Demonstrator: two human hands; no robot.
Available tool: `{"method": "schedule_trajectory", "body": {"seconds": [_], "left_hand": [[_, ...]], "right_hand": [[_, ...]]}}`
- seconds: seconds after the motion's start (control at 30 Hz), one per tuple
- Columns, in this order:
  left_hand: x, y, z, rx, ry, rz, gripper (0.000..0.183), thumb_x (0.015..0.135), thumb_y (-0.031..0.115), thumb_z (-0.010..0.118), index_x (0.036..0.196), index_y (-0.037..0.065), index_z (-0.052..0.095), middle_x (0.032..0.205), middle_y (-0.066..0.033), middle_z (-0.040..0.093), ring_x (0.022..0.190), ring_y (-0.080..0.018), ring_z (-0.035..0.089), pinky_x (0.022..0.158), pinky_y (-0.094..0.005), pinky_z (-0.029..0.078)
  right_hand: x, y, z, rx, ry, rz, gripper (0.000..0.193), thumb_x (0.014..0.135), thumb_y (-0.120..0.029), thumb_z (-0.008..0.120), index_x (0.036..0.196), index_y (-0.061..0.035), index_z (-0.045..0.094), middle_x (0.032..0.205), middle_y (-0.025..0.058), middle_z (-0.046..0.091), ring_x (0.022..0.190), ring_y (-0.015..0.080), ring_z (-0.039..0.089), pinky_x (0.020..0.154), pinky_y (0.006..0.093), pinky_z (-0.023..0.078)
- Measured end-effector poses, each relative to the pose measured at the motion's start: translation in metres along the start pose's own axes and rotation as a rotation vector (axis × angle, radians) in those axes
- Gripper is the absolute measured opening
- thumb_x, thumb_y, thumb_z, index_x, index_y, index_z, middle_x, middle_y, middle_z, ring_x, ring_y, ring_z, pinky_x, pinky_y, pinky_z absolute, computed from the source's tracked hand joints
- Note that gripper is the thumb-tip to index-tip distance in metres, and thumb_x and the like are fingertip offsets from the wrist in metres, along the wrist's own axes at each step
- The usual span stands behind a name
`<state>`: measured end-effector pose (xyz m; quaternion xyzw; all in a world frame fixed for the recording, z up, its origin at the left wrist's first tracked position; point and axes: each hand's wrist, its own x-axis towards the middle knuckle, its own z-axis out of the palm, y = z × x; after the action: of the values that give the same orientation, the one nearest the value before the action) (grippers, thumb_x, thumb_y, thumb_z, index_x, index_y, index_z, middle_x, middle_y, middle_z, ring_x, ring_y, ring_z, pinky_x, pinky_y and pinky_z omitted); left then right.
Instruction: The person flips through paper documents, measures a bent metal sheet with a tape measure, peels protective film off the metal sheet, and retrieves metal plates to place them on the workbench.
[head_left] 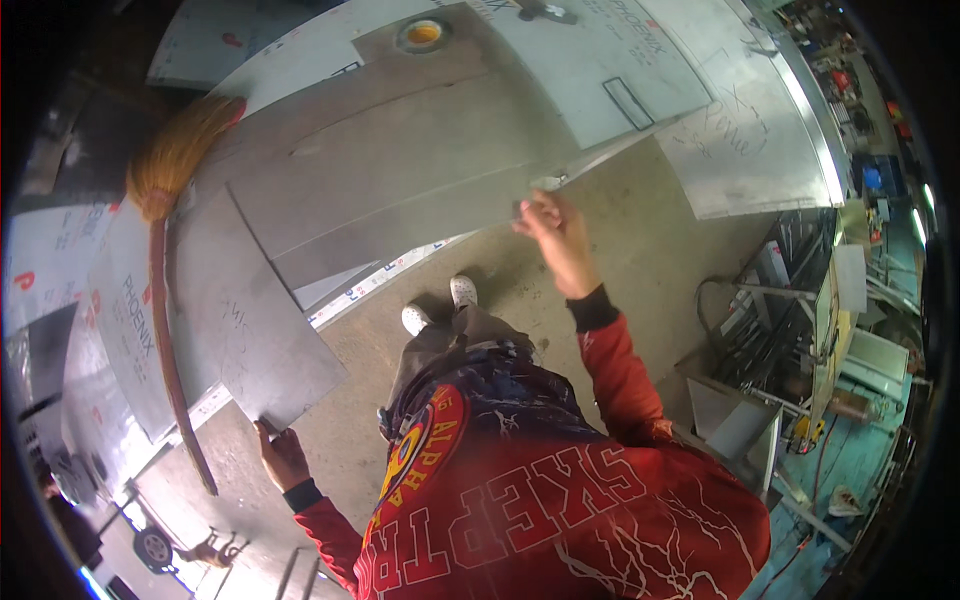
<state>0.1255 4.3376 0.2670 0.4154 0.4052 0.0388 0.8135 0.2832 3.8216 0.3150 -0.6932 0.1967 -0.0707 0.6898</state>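
Observation:
I hold a large grey metal sheet [400, 170] in front of me, above a concrete floor. My left hand [281, 455] grips its near-left corner at the lower left. My right hand [553, 232] is raised and pinches the sheet's right edge near its corner. My red sleeves and printed red shirt fill the lower middle. My white shoes [440, 305] show just under the sheet.
More metal sheets [740, 130] lie on the floor beyond and to the left. A straw broom [165, 260] with a reddish handle lies along the left. A roll of tape [423, 33] sits at the top. Metal racks and machinery [800, 340] crowd the right side.

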Motion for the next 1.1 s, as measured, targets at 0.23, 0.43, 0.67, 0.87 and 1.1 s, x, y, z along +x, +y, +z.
{"method": "schedule_trajectory", "body": {"seconds": [0.23, 0.43, 0.67, 0.87, 1.1], "left_hand": [[-0.004, -0.007, 0.037, 0.178, -0.113, -0.038, 0.027, 0.090, 0.033, 0.065, 0.109, 0.014, 0.060, 0.098, 0.0025, 0.062, 0.090, -0.0105, 0.056, 0.079, -0.0267, 0.045], [0.003, -0.006, 0.046, 0.290, -0.165, -0.023, 0.031, 0.091, 0.031, 0.064, 0.114, 0.011, 0.056, 0.107, -0.0004, 0.057, 0.103, -0.0143, 0.052, 0.085, -0.0290, 0.041], [-0.023, -0.050, 0.061, 0.227, -0.519, -0.223, 0.098, 0.078, 0.072, 0.055, 0.150, 0.013, 0.023, 0.135, -0.0094, 0.047, 0.123, -0.0276, 0.045, 0.103, -0.0473, 0.035], [-0.047, -0.088, 0.106, 0.382, -0.756, -0.269, 0.108, 0.070, 0.070, 0.065, 0.150, 0.015, 0.020, 0.138, -0.0112, 0.046, 0.121, -0.0283, 0.049, 0.094, -0.0465, 0.047], [-0.040, -0.080, 0.117, 0.149, -0.741, -0.143, 0.093, 0.079, 0.075, 0.050, 0.150, 0.020, 0.025, 0.145, -0.0041, 0.041, 0.130, -0.0240, 0.040, 0.099, -0.0408, 0.036]], "right_hand": [[-0.057, 0.016, 0.044, 0.156, -0.356, 0.096, 0.031, 0.093, -0.015, 0.060, 0.114, 0.0074, 0.055, 0.082, 0.0040, 0.064, 0.078, 0.0108, 0.063, 0.070, 0.0266, 0.052], [-0.017, 0.020, 0.001, -0.259, -0.231, -0.174, 0.020, 0.089, -0.022, 0.064, 0.092, -0.0032, 0.070, 0.088, 0.0100, 0.069, 0.080, 0.0148, 0.065, 0.072, 0.0310, 0.051], [0.067, 0.004, -0.075, -0.933, 0.317, -0.635, 0.050, 0.085, -0.024, 0.066, 0.124, 0.0049, 0.053, 0.114, 0.0209, 0.058, 0.095, 0.0323, 0.063, 0.084, 0.0384, 0.051], [0.079, 0.003, -0.051, -0.036, 0.203, -0.178, 0.053, 0.085, -0.021, 0.071, 0.126, 0.0053, 0.050, 0.108, 0.0168, 0.057, 0.100, 0.0224, 0.060, 0.085, 0.0326, 0.050], [0.083, -0.013, -0.045, 0.835, 0.219, 0.101, 0.037, 0.083, -0.009, 0.072, 0.116, -0.0023, 0.056, 0.097, 0.0005, 0.058, 0.084, 0.0097, 0.054, 0.072, 0.0244, 0.047]]}}
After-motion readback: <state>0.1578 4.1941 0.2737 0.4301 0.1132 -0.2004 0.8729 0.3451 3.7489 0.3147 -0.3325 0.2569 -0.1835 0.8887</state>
